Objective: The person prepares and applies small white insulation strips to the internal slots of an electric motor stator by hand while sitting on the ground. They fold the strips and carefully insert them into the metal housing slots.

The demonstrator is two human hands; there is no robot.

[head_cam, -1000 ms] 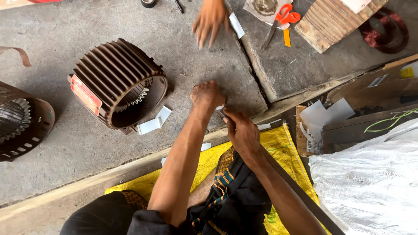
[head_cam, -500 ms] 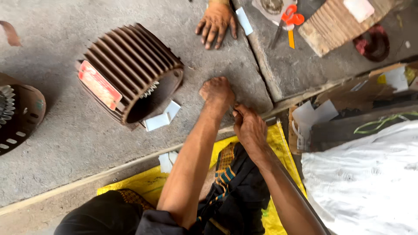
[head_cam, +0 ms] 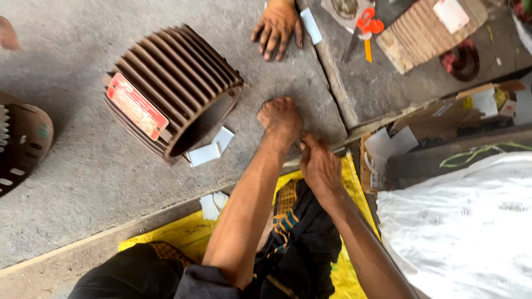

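Observation:
My left hand (head_cam: 280, 118) is curled into a fist and presses knuckles-down on the concrete slab (head_cam: 100, 177). My right hand (head_cam: 318, 165) lies just right of it, fingertips pinched together against the left wrist at the slab's edge; whether anything sits between them is hidden. A brown ribbed motor housing (head_cam: 176, 83) with a red plate lies on its side to the left of my hands. White paper slips (head_cam: 208, 150) lie at its open mouth, and more paper slips (head_cam: 213, 205) sit by the slab's edge.
Another person's hand (head_cam: 277, 26) rests flat on the slab at the top. Orange-handled scissors (head_cam: 364, 26), a corrugated cardboard piece (head_cam: 426, 34) and copper wire coils (head_cam: 463, 60) lie at the upper right. A white sack (head_cam: 460, 227) is at the right, a yellow mat (head_cam: 183, 235) under my legs, and a second motor part (head_cam: 22, 145) at the far left.
My hands stay together at the slab's edge. The other person's hand has settled flat with fingers spread. The view has shifted, so the housing sits nearer the middle.

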